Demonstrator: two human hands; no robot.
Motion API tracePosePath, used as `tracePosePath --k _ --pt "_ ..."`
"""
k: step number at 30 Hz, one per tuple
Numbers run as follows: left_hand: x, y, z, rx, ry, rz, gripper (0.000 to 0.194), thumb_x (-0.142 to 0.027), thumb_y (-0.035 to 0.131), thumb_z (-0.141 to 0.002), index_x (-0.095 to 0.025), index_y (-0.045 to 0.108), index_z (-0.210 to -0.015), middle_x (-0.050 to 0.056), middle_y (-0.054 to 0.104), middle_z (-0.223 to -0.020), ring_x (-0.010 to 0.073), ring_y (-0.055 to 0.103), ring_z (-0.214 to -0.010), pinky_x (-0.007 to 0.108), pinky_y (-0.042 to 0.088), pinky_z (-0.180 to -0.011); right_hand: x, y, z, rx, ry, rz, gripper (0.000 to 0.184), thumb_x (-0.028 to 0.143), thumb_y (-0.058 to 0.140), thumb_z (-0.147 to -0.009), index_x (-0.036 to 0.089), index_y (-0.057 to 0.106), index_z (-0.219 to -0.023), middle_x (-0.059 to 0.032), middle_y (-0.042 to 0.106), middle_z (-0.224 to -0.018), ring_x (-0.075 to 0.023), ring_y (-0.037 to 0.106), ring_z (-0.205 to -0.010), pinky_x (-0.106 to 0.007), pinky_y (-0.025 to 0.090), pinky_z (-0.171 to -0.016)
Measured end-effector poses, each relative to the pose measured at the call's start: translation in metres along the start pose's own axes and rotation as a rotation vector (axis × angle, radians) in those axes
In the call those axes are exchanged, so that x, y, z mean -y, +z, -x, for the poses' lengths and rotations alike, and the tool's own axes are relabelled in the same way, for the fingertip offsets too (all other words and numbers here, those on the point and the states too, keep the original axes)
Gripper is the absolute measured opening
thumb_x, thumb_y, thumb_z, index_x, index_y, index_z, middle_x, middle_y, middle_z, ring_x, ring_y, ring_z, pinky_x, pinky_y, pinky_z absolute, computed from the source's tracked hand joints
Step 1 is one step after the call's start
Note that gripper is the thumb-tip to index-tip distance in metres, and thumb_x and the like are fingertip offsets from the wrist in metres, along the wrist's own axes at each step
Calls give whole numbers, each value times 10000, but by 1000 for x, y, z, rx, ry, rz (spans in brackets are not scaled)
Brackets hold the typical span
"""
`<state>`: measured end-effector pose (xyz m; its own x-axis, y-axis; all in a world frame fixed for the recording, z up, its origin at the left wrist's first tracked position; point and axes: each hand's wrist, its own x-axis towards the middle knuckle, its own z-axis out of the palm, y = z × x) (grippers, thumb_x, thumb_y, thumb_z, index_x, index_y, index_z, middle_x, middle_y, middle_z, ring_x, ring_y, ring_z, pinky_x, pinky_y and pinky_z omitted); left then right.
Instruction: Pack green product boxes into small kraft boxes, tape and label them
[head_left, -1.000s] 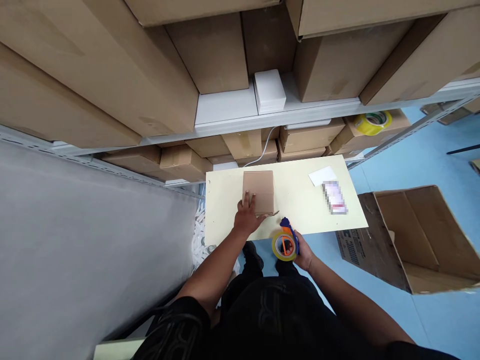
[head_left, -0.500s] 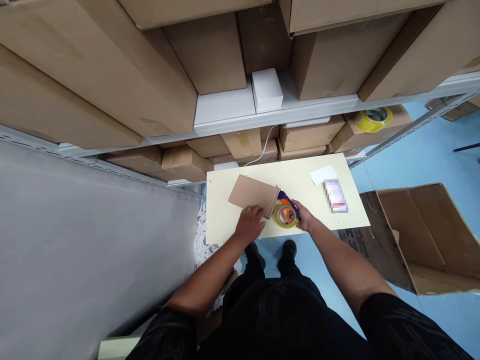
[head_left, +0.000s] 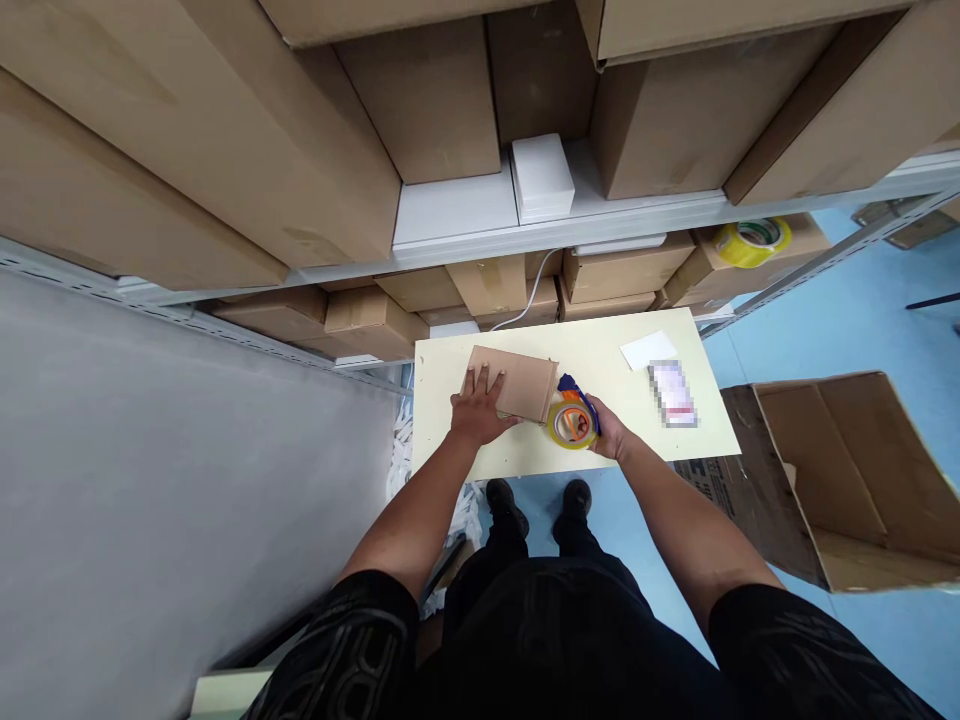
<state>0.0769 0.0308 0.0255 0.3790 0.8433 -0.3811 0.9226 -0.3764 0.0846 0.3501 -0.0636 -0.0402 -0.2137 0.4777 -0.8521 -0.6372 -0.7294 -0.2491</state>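
A small brown cardboard box (head_left: 525, 385) lies on the pale tabletop (head_left: 517, 460), its long side running left to right. Spread over its left part is my left hand (head_left: 480, 410), fingers apart and thumb along the near edge. My right hand (head_left: 607, 430) grips a tape dispenser (head_left: 582, 395) with a blue and orange frame and a roll of clear yellowish tape. The dispenser's blue head is close by the box's right end; whether they touch I cannot tell.
A white card (head_left: 648, 350) and a phone (head_left: 673, 393), blurred out, lie at the table's right. An open carton (head_left: 847, 480) stands on the floor to the right. Shelves with cartons rise behind, holding a yellow tape roll (head_left: 752, 242) and a white stack (head_left: 541, 178).
The box has turned from upright to sideways on the table. My left hand shifted and spread on it again. My right hand brought the tape dispenser up to the box's right end.
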Motion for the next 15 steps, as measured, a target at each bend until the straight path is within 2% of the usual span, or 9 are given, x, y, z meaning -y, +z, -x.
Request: tracePosePath --k 3,6,9,12,15 --pt "-1 1 -2 -7 -16 28 1120 -877 531 -778 -343 119 -1672 67 -28 -1760 451 -123 -1576 652 325 -1105 -41 -16 19 -19 16 -66 489 610 489 -979 182 709 -1070 -97 794 -948 -258 755 -892 -424 612 -899" --pt "-2 5 -4 -20 -20 53 1126 -868 543 -777 -327 130 -1673 74 -36 -1759 459 -139 -1571 666 313 -1108 -89 -32 40 -107 42 -68 511 646 521 -955 183 725 -1027 -111 796 -956 -265 756 -925 -417 600 -929" --pt "-3 7 -5 -30 -22 65 1119 -855 547 -784 -314 138 -1674 80 -40 -1759 460 -143 -1570 672 312 -1106 -121 -35 53 -96 27 -59 508 634 529 -956 181 738 -1052 -119 795 -1047 -275 752 -995 -427 583 -965" --pt "-5 8 -4 -28 -23 66 1110 -840 556 -791 -316 134 -1674 86 -41 -1758 447 -132 -1575 672 310 -1107 -129 -25 52 -108 12 6 508 633 557 -946 175 746 -1058 -128 787 -1089 -279 749 -1020 -417 582 -959" --pt "-5 6 -3 -16 -26 66 1108 -837 556 -793 -322 123 -1674 89 -50 -1757 436 -125 -1579 671 304 -1110 -121 -8 44 -144 -4 122 515 640 566 -940 169 749 -1037 -135 788 -1055 -279 755 -982 -405 597 -908"
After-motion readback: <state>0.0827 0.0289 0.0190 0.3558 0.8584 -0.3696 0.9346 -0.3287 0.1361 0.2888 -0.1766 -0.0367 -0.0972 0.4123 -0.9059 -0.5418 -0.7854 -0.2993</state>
